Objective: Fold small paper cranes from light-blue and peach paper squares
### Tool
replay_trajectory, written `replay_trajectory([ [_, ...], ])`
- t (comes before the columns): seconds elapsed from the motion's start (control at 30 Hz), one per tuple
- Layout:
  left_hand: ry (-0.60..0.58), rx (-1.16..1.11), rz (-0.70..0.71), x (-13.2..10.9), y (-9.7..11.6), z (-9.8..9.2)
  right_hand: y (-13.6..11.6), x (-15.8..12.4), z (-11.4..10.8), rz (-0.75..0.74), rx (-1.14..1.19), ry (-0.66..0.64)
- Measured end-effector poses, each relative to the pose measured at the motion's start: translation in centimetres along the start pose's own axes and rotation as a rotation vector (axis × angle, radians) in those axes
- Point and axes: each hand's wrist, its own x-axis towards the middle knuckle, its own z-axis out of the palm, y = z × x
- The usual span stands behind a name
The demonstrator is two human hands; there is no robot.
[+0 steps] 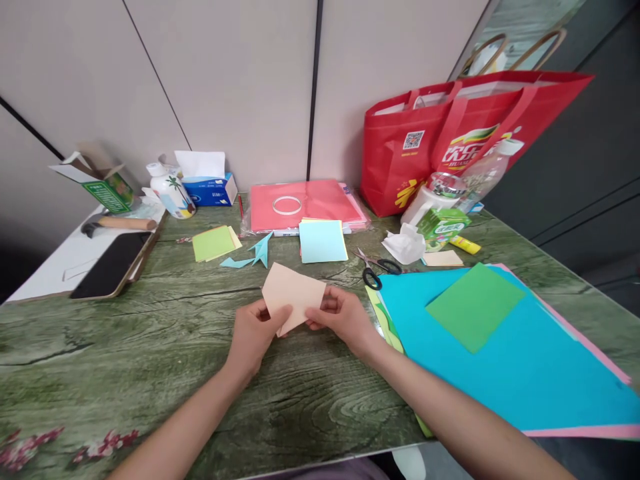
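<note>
A pale peach sheet of paper (pixel 295 293), folded at its lower edge, is held up over the middle of the table. My left hand (pixel 257 333) grips its lower left side, thumb in front and fingers behind. On the right side my right hand (pixel 345 317) pinches the paper between thumb and fingers. Just beyond the paper lie a folded light-blue paper shape (pixel 261 251) and a stack of light-blue square sheets (pixel 323 241). Black-handled scissors (pixel 375 268) rest to the right of them.
Large blue sheets (pixel 480 373) with a green square (pixel 475 308) on top cover the right side. Green squares (pixel 215 245) lie at left, near a phone (pixel 113 263) and hammer (pixel 120 223). Behind stand a tissue box (pixel 210 190), red folder (pixel 310 203) and red bag (pixel 400 160).
</note>
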Motion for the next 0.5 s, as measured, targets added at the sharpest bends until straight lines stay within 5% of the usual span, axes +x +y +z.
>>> replay_trajectory([
  [0.1,-0.019,0.133,0.054,0.5,-0.2,-0.6,0.3,0.0,-0.4,-0.069,-0.263,0.100],
  [0.23,-0.012,0.419,0.125,0.9,-0.5,-0.9,0.3,-0.4,-1.1,-0.559,-0.791,0.248],
  [0.33,-0.050,0.589,0.226,0.9,-1.0,-0.9,0.3,-0.4,-1.3,-0.812,-0.931,0.035],
  [0.5,0.017,0.881,0.624,0.5,-1.2,-1.2,0.3,0.0,-1.3,-0.717,-1.005,-0.283],
])
